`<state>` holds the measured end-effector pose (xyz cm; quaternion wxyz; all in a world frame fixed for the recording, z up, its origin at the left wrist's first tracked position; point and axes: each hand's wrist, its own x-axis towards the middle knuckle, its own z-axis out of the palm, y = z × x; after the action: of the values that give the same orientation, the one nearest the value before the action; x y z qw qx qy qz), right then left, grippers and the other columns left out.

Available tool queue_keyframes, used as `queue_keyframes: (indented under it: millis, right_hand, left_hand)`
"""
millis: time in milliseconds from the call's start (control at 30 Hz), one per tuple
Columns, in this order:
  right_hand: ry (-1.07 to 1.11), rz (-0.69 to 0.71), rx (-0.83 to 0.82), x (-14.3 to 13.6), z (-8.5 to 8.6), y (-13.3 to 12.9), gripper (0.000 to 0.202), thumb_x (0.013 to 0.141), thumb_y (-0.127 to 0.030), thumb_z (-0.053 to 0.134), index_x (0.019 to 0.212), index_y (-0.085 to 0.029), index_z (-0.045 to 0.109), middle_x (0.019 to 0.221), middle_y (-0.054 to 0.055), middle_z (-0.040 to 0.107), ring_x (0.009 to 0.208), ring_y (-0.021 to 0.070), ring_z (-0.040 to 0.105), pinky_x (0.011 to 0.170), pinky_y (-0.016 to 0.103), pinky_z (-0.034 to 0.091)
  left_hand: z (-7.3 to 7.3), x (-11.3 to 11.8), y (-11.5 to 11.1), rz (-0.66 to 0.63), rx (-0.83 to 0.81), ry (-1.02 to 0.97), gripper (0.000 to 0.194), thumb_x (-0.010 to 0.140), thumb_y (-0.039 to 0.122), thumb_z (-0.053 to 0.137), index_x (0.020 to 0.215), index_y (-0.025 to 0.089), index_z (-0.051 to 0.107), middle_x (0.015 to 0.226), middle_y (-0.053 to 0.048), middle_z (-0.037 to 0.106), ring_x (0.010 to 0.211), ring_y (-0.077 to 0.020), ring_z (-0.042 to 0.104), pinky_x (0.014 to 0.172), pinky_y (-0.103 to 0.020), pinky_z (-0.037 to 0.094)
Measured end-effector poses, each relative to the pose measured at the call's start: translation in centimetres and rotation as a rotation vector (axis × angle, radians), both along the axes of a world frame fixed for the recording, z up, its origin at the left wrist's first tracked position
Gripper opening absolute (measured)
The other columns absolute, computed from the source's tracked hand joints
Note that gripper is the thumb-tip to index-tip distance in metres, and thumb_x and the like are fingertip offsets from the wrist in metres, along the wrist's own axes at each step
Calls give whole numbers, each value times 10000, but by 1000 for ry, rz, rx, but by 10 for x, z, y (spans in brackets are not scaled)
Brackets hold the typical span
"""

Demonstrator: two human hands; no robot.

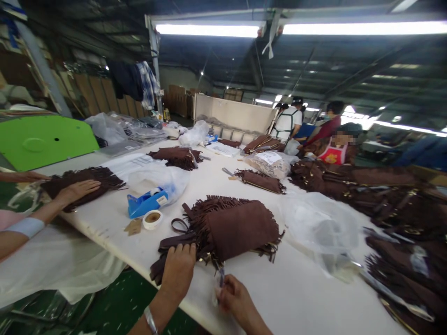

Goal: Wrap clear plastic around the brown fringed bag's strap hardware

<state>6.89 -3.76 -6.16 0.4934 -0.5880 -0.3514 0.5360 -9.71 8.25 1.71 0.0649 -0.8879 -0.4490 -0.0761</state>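
Observation:
In front of me a dark brown fringed bag (240,228) lies flat on the white table. My left hand (179,270) is closed over the folded brown strap (176,243) at the bag's left end. Near the table's front edge my right hand (235,298) is closed in a pinch, just below the bag's lower edge. Between its fingertips is a small, partly see-through thing, too blurred to name. A thin dark strip (221,275) runs from there up toward the bag's metal fittings.
A blue tape dispenser (139,204), a tape roll (152,218) and brown tags (133,226) lie left of the bag. A co-worker's hands (78,190) rest on another fringed bag (113,177). Plastic bags (321,223) and piled brown bags (377,186) occupy the right.

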Motion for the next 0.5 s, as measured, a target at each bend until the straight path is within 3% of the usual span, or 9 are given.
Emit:
queue_keyframes:
  millis: [133,267,400,500]
  right_hand:
    - [-24,17,10,-2,0,-7,396,724,-561,623,728,-201,458,494,-76,473,402,71,382,416,207,283]
    - [-44,17,-60,4,3,-23,297,738,-454,594,689,-219,420,438,-85,466,356,79,373,390,206,263]
    - [-134,60,-151,19,19,-37,87,687,-263,576,690,-209,508,485,-62,525,389,101,441,407,211,299]
    - [-405,-107,-23,33,38,-32,183,714,-275,606,886,-216,627,634,-17,635,535,143,556,516,239,402]
  left_hand:
    - [0,-7,-7,33,-178,-28,258,902,117,412,1048,108,625,888,-144,666,847,-325,620,746,-451,446]
    - [-6,-16,-12,93,-271,-48,193,908,192,443,978,119,607,851,-140,679,760,-297,662,655,-368,456]
    - [-12,-25,-17,98,-349,-107,183,902,232,462,1011,155,587,866,-111,698,826,-279,676,685,-334,466]
    - [-15,-28,-25,78,-384,-168,237,886,241,480,1100,190,567,906,-89,708,912,-263,669,740,-321,465]
